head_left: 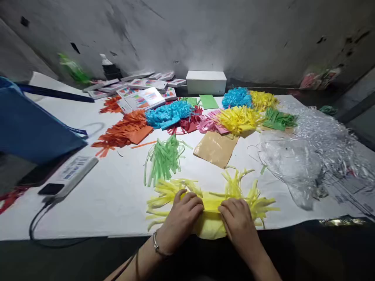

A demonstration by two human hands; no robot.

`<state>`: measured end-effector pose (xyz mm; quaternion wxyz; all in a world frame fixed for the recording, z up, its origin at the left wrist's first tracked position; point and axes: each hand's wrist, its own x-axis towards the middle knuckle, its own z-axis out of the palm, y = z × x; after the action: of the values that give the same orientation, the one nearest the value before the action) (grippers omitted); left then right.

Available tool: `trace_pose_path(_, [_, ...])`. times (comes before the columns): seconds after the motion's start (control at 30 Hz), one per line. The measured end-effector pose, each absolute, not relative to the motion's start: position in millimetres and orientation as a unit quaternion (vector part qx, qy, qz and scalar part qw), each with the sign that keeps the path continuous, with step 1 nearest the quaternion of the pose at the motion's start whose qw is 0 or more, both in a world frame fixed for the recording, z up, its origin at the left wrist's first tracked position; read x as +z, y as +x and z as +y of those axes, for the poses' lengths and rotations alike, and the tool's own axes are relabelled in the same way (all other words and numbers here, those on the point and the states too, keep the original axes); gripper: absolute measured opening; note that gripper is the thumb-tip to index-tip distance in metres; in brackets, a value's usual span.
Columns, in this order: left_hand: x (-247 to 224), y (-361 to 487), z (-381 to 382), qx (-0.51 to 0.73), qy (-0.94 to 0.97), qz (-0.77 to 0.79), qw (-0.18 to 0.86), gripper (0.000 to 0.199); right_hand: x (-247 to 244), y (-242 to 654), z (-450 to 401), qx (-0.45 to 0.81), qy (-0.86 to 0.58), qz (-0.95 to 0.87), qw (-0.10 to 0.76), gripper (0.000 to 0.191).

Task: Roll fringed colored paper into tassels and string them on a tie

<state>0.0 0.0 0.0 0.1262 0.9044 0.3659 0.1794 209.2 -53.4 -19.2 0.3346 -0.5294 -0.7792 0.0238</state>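
A sheet of yellow tissue paper [211, 201] with fringed ends lies at the table's front edge, its strips spreading out on both sides. My left hand [186, 212] is closed on its folded middle, fingers curled over the fold. On the other side of that fold, my right hand [238, 218] grips the same paper with bent fingers. A plain part of the yellow sheet hangs toward me between the two wrists. Just beyond lies a light green tissue tassel [164, 160]. A tan square of folded paper [216, 148] rests behind my right hand.
Fringed bundles in orange [125, 130], blue [171, 113] and yellow [240, 119] lie across the back. Clear plastic bags [293, 164] fill the right side. A power bank [72, 173] with a cable lies left, near a blue bag [35, 125]. A white box [206, 82] stands by the wall.
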Motion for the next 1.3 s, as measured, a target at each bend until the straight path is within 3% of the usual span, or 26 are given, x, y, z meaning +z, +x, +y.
trace_pose_path(0.27, [10.8,22.8,8.3,0.084,0.854,0.507,0.081,0.022,-8.4,202.7,-36.8,-0.035,-0.677,-0.696,0.239,0.015])
trace_pose_path(0.43, [10.5,28.4,11.4,0.068,0.848,0.522,0.06,0.02,-7.2,197.0,-36.9,-0.031,-0.564,-0.771,0.294,0.006])
trace_pose_path(0.53, [9.0,22.4,8.7,0.109,0.849,0.512,0.069,0.01,-12.9,198.9,-36.5,-0.011,-0.517,-0.803,0.294,0.012])
trace_pose_path(0.63, [5.3,16.2,6.0,0.194,0.874,0.441,0.064,0.025,-16.6,200.0,-35.1,-0.008,-0.524,-0.792,0.312,0.017])
trace_pose_path(0.73, [1.0,13.7,4.1,0.246,0.893,0.375,0.043,0.008,-16.2,197.1,-35.1,0.013,-0.527,-0.789,0.316,0.01])
trace_pose_path(0.83, [-0.9,12.8,3.4,0.281,0.889,0.358,0.038,0.012,-15.2,193.0,-35.5,0.018,-0.516,-0.803,0.298,0.011])
trace_pose_path(1.13, [-3.2,4.5,4.3,0.282,0.879,0.377,0.076,0.013,-10.2,212.3,-44.9,0.068,-0.521,-0.793,0.308,0.015])
trace_pose_path(1.3, [-1.6,12.7,7.6,0.24,0.89,0.38,0.073,0.014,-7.2,214.0,-42.9,0.024,-0.53,-0.81,0.25,0.015])
